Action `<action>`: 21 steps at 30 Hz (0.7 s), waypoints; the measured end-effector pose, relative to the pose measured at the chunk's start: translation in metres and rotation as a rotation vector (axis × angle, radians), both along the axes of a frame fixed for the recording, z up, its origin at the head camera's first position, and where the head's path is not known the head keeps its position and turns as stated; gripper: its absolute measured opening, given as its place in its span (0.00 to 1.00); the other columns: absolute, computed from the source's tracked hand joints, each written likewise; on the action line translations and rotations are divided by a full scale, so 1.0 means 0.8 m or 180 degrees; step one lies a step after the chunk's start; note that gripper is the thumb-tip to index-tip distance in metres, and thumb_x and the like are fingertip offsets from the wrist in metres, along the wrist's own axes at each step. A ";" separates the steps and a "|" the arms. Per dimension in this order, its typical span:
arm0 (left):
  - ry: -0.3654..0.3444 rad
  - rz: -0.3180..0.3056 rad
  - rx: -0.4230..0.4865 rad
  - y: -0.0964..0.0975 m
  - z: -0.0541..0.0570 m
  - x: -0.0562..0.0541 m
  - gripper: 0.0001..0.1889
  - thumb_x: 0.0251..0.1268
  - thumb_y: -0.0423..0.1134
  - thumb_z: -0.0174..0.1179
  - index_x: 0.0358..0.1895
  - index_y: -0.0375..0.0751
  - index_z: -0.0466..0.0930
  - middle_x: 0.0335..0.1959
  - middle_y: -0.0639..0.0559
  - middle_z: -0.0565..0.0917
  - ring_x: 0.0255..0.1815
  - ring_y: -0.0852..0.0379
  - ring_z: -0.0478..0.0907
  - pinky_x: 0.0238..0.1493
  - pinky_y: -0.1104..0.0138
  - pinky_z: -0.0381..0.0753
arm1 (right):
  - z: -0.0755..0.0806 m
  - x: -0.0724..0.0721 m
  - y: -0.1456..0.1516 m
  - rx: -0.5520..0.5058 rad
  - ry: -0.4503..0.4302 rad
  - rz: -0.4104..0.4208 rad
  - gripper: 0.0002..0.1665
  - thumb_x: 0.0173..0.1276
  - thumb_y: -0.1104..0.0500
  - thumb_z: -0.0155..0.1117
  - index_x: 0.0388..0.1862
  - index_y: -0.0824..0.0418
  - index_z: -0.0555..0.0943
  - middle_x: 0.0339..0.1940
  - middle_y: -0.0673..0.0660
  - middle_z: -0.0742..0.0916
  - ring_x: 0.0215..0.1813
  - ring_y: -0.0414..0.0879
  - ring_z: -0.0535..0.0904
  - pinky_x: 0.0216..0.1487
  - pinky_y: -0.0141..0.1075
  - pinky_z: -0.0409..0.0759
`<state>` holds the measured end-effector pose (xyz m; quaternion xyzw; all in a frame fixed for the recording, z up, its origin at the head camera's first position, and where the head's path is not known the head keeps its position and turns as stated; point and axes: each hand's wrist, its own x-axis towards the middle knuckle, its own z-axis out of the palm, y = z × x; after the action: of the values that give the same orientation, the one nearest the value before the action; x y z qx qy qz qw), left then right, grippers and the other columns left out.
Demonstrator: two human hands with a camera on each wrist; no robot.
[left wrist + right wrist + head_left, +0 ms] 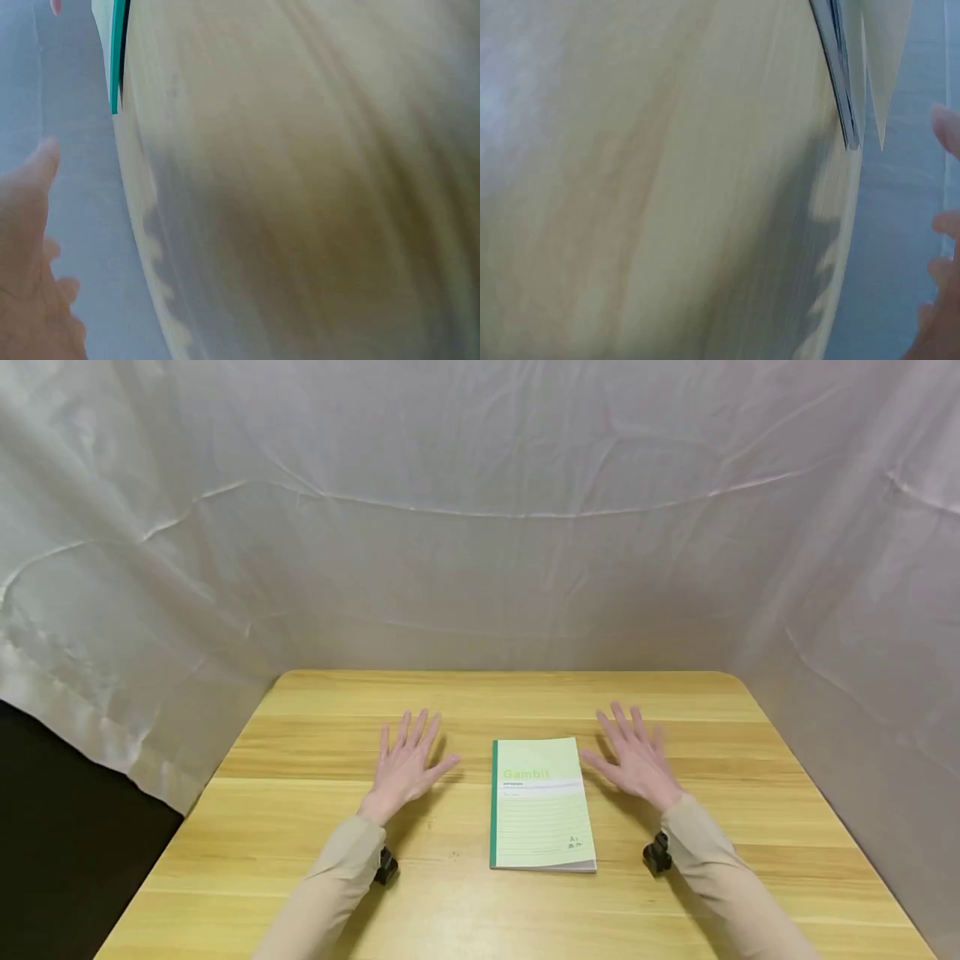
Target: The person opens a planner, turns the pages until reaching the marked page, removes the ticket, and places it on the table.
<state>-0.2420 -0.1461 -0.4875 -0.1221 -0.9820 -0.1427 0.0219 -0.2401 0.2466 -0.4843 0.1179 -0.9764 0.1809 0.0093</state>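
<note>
A notebook with a pale green cover and a dark green spine lies on the wooden table, its cover lifting slightly at the right edge in the right wrist view. To its left my left hand hovers over the table with fingers spread, thumb pointing toward the spine. On the other side my right hand is likewise spread above the wood, its thumb near the notebook's upper right edge. Neither hand holds anything. Shadows of both hands fall on the tabletop.
The wooden table has rounded far corners. Grey-white curtains hang behind it and at both sides. A dark area shows past the left edge. Each wrist carries a small black camera.
</note>
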 end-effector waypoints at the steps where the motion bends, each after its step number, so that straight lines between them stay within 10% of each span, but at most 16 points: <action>1: -0.0024 -0.0086 0.0023 0.002 0.001 0.000 0.46 0.71 0.70 0.47 0.83 0.51 0.44 0.85 0.46 0.45 0.86 0.41 0.37 0.81 0.36 0.32 | 0.000 -0.001 0.000 -0.0038 -0.0013 0.0052 0.51 0.74 0.33 0.51 0.84 0.57 0.48 0.86 0.63 0.44 0.84 0.67 0.31 0.76 0.73 0.25; 21: -0.0867 -0.1577 0.0088 0.042 0.000 0.009 0.58 0.58 0.68 0.66 0.83 0.51 0.42 0.85 0.48 0.42 0.86 0.41 0.33 0.82 0.39 0.30 | -0.011 -0.022 -0.012 -0.0522 -0.0398 0.0790 0.49 0.69 0.40 0.65 0.79 0.65 0.61 0.80 0.70 0.63 0.80 0.73 0.51 0.77 0.73 0.47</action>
<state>-0.2347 -0.1125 -0.4878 -0.3378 -0.9140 -0.1721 -0.1441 -0.2576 0.2368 -0.4929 0.2250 -0.9349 0.2668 -0.0642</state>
